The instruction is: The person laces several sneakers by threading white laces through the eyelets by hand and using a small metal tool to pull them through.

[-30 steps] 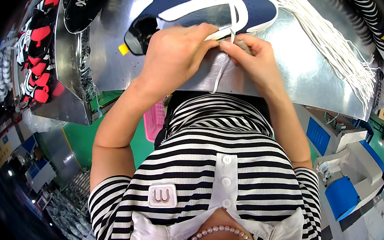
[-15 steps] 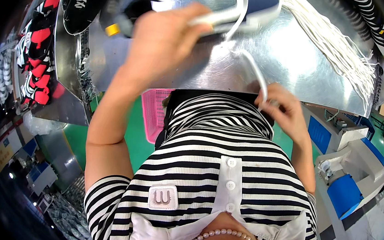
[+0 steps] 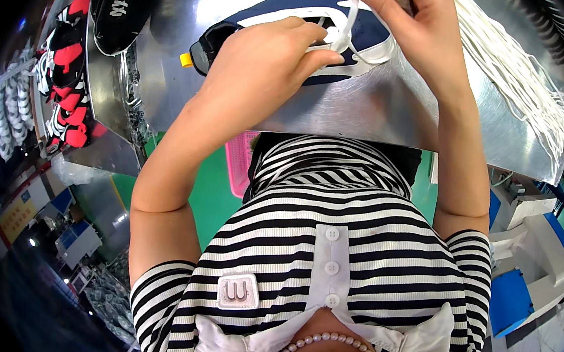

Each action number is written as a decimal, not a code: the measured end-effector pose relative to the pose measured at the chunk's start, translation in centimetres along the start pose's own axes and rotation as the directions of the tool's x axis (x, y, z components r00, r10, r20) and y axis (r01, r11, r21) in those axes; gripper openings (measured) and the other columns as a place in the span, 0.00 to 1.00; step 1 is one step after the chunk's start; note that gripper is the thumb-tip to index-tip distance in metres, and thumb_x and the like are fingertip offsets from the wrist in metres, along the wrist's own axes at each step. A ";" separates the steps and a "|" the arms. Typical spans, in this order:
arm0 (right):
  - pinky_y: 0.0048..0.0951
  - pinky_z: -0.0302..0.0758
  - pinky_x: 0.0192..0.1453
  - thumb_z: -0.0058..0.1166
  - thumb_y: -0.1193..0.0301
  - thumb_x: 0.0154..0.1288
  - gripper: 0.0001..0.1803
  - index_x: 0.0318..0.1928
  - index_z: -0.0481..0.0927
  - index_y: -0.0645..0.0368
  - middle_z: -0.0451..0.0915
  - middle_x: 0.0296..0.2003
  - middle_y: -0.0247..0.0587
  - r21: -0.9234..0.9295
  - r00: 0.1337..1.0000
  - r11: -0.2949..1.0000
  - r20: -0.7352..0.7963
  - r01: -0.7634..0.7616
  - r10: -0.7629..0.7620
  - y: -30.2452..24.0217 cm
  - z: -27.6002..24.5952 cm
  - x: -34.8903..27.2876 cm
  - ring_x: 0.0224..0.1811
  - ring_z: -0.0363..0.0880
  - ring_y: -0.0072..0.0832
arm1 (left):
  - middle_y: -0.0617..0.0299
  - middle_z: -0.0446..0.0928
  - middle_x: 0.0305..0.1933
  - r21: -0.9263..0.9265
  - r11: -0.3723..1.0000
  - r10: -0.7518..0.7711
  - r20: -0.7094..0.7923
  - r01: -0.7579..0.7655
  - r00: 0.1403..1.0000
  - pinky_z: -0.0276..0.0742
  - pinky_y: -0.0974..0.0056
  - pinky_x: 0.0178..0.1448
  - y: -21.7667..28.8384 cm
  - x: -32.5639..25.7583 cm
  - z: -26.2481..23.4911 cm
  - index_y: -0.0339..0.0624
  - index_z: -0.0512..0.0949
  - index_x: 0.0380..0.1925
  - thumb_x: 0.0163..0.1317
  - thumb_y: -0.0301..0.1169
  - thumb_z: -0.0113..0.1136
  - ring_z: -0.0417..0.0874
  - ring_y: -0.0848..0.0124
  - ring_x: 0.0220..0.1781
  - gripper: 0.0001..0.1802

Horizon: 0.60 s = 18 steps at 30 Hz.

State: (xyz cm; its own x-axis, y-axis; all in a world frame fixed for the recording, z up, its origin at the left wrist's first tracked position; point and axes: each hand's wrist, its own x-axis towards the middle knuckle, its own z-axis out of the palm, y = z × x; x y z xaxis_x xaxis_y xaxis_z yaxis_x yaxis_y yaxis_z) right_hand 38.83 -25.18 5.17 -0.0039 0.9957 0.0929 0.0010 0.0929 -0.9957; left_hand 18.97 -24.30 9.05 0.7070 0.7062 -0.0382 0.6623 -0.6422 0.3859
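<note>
A navy and white shoe upper (image 3: 292,2) lies flat on the metal worktop, its dark heel end toward the left. My left hand (image 3: 266,56) rests over its middle, thumb and forefinger closing on the upper beside the lace opening. A white shoelace (image 3: 351,21) rises from that opening, with a loop lying toward the toe. Above and right of the upper, my right hand (image 3: 421,33) pinches the lace's raised part between thumb and fingers. Something grey-brown shows among the right fingers, cut off by the top edge; I cannot make out what it is.
A bundle of white laces (image 3: 518,83) spreads across the worktop (image 3: 369,116) on the right. Black shoe uppers (image 3: 125,8) lie at the left, with red, black and white pieces (image 3: 66,87) beyond. A pink basket (image 3: 237,165) stands below the worktop's front edge.
My right hand has moved from the worktop's front edge up beyond the upper, drawing the lace upward. My left hand has shifted slightly right and settled on the upper.
</note>
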 end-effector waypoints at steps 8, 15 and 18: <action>0.27 0.76 0.43 0.54 0.73 0.69 0.18 0.56 0.68 0.62 0.81 0.38 0.39 0.047 0.980 0.999 -0.199 0.019 -0.009 1.4 0.2 -0.8 0.37 0.80 0.23 | 0.54 0.74 0.18 0.002 0.995 -0.100 -0.016 0.100 0.995 0.68 0.58 0.27 -0.6 1.8 2.4 0.42 0.83 0.32 0.64 0.40 0.63 0.73 0.58 0.18 0.12; 0.26 0.78 0.35 0.57 0.69 0.68 0.09 0.40 0.76 0.62 0.84 0.28 0.40 -0.127 0.987 0.980 -0.078 -0.152 0.142 2.6 1.3 -7.7 0.31 0.86 0.27 | 0.57 0.75 0.17 0.018 0.993 -0.114 -0.106 0.116 0.988 0.67 0.59 0.25 -1.1 2.1 3.4 0.41 0.82 0.29 0.65 0.41 0.62 0.74 0.59 0.17 0.14; 0.29 0.78 0.35 0.57 0.69 0.67 0.08 0.39 0.77 0.62 0.84 0.27 0.42 -0.239 0.989 0.961 -0.071 -0.143 0.129 2.9 1.4 -7.7 0.29 0.86 0.33 | 0.58 0.76 0.18 0.047 0.991 -0.121 -0.141 0.129 0.983 0.67 0.59 0.25 -1.3 2.0 3.8 0.41 0.81 0.28 0.65 0.42 0.62 0.75 0.59 0.18 0.15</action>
State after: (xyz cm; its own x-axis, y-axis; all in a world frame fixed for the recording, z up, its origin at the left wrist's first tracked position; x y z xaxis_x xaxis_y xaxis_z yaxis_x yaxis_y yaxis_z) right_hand 37.49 -32.60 1.56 0.0669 0.9971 -0.0367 0.2400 -0.0518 -0.9694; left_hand 20.48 -23.19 5.00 0.5795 0.8137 0.0456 0.7590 -0.5592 0.3336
